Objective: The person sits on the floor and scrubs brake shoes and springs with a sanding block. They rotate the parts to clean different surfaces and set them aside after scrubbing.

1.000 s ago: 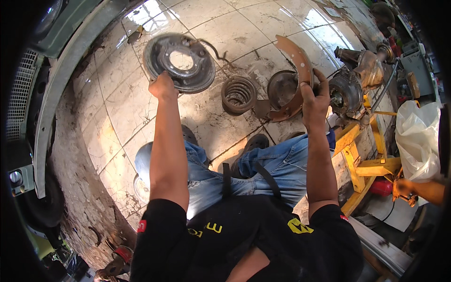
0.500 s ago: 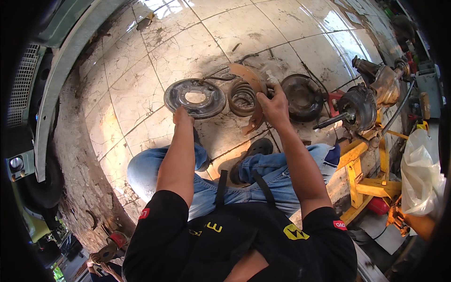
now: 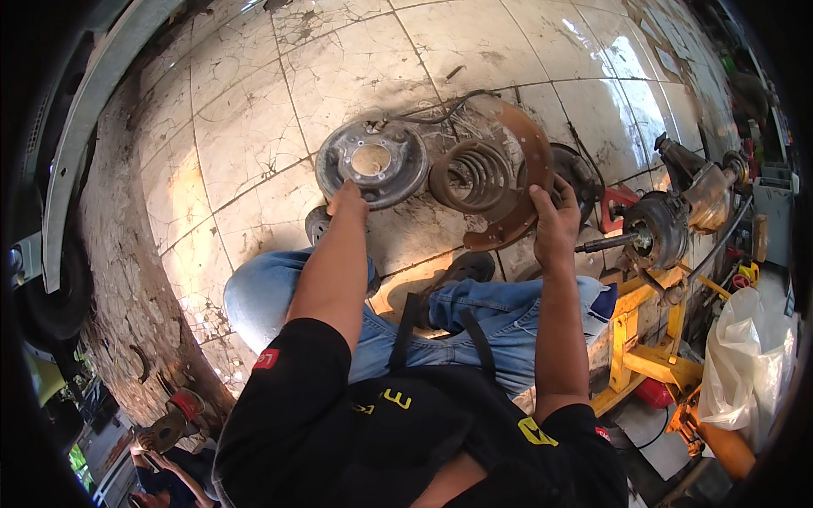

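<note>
My left hand grips the near edge of a round, dark metal brake backing plate with a hole through its middle. The plate is tilted up, its face toward me. In my right hand is a curved, rust-brown brake shoe, pinched on its outer side between thumb and fingers. Between the two parts, a thick rusty coil spring rests on the tiles. Behind the brake shoe and my right hand, a second dark round part is partly hidden.
A greasy axle assembly sits at the right above a yellow metal stand. A cable runs along the tiled floor. White plastic bag at far right. Another person handles a part at lower left.
My right hand has moved right with the brake shoe, turning it and uncovering more of the coil spring. The backing plate in my left hand has tipped further toward me.
</note>
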The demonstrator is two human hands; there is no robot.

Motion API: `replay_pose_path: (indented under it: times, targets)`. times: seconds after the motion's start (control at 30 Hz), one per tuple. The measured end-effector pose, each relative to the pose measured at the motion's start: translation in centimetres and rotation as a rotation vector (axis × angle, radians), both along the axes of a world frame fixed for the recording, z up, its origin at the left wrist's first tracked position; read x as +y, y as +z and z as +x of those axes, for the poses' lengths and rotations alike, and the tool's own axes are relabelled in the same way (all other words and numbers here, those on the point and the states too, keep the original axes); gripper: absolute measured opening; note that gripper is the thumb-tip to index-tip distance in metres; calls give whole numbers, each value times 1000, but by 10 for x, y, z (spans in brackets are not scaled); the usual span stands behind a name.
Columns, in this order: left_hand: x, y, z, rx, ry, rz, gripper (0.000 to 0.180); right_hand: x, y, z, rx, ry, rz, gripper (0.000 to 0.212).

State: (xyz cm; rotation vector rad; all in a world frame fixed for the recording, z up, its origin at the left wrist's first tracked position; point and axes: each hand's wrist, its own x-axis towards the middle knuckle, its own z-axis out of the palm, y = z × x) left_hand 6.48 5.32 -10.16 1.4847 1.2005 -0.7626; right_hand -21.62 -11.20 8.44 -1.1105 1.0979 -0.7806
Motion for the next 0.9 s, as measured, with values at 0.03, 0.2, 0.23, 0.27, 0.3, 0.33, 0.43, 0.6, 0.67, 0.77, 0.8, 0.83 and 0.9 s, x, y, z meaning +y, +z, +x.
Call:
replay_pose_path:
  times: [0.03, 0.2, 0.23, 0.27, 0.3, 0.33, 0.43, 0.6, 0.67, 0.77, 0.8, 0.83, 0.9]
  targets:
    - [4, -4, 1, 26, -23, -9, 68, 3, 1, -1, -7, 6, 8, 43]
    - [4, -25, -6, 121, -183, -176, 74, 6, 8, -16, 13, 55, -20, 43]
    - [7, -32, -6, 105, -237, -210, 71, 8, 12, -16, 27, 74, -26, 44]
    - [2, -23, -10, 57, -302, -195, 68, 7, 14, -17, 46, 69, -34, 44]
    - [-4, -13, -9, 18, -310, -324, 65, 6, 18, -16, 57, 64, -49, 45]
    - [-7, -2, -6, -17, -316, -452, 63, 5, 18, -13, 84, 70, -75, 48]
    - [0, -2, 23, -293, -543, -407, 50, 12, 21, 11, 2, 65, -98, 49]
    - [-38, 169, -28, -749, -1309, -594, 56, 12, 35, 18, -21, 21, 114, 47]
    - [-32, 205, -53, -844, -1615, -630, 61, 22, 55, 22, -33, 14, 177, 46]
    - [-21, 253, -86, -1004, -1986, -489, 66, 29, 71, 22, 15, 77, 249, 47]
    - [-22, 265, -95, -1088, -2102, -431, 67, 28, 66, 19, -26, 97, 251, 45]
    - [-23, 273, -105, -1174, -2218, -368, 68, 25, 58, 20, -140, 80, 264, 46]
    - [-23, 268, -121, -1586, -2135, -1, 68, 26, 51, 27, -354, 55, 298, 48]
